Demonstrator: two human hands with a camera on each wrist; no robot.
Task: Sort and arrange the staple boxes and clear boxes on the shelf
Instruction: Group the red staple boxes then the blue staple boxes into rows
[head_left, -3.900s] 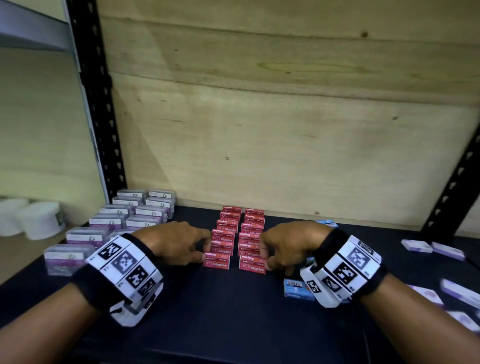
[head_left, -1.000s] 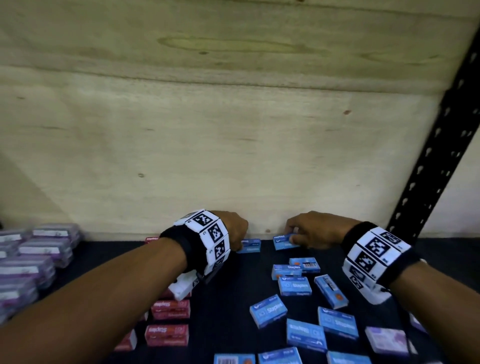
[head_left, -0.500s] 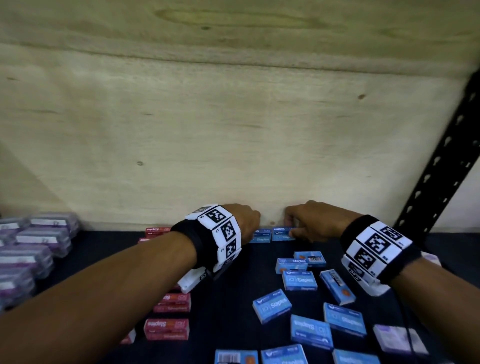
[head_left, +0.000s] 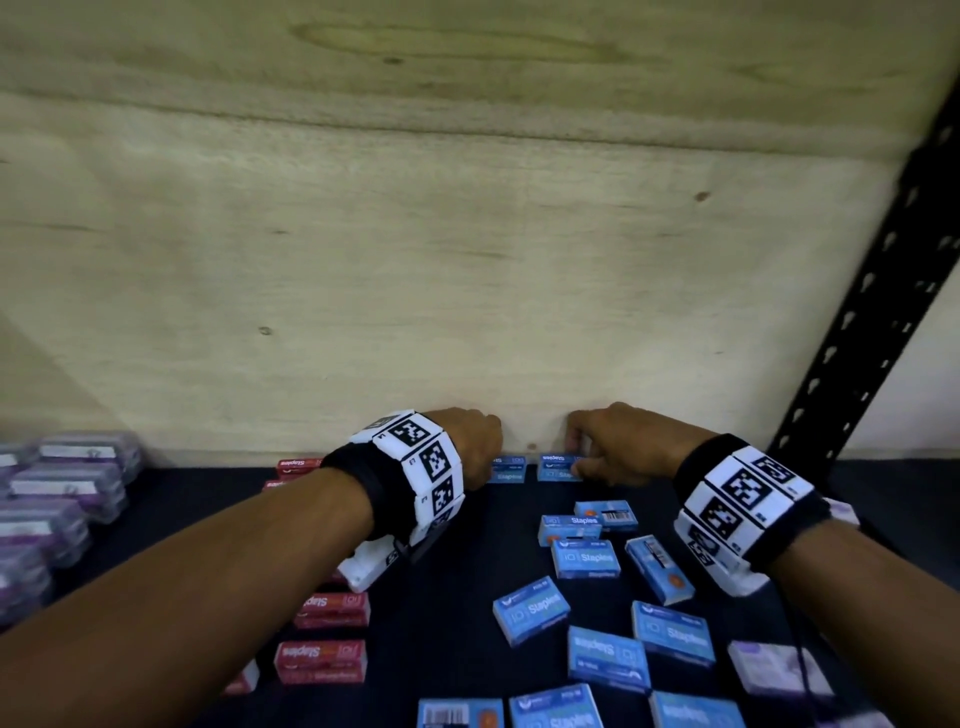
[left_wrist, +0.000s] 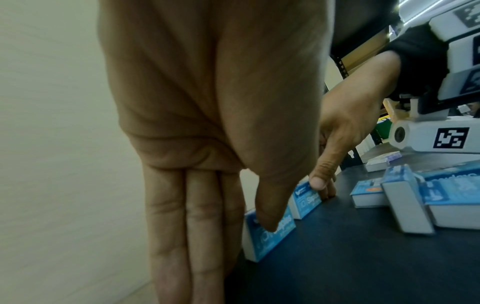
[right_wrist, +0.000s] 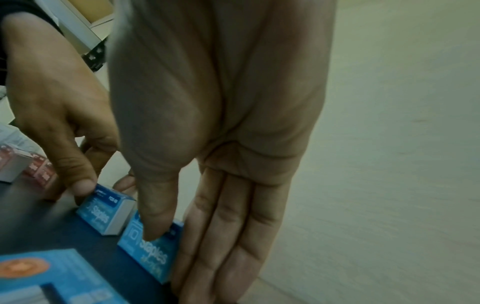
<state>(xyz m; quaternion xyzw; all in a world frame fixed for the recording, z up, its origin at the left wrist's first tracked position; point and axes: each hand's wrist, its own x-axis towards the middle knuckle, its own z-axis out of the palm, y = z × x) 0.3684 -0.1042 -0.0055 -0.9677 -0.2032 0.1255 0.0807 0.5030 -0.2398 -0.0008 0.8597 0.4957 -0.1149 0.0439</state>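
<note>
Blue boxes (head_left: 508, 469) (head_left: 558, 466) side by side at twelve o'clock, each pinched thumb-to-fingers: left hand (head_left: 470, 441) on one, right hand (head_left: 618, 441) on other.

A pale plywood panel (head_left: 467, 249) with knots is standing as the back wall behind the dark shelf surface (head_left: 457, 571), and a black perforated metal upright (head_left: 872, 291) is running diagonally up the right side beside a whitish wall (head_left: 914, 415)

We count thirteen blue staple boxes (head_left: 585, 558), five red staple boxes (head_left: 321, 661), and two hands (head_left: 618, 441).
</note>
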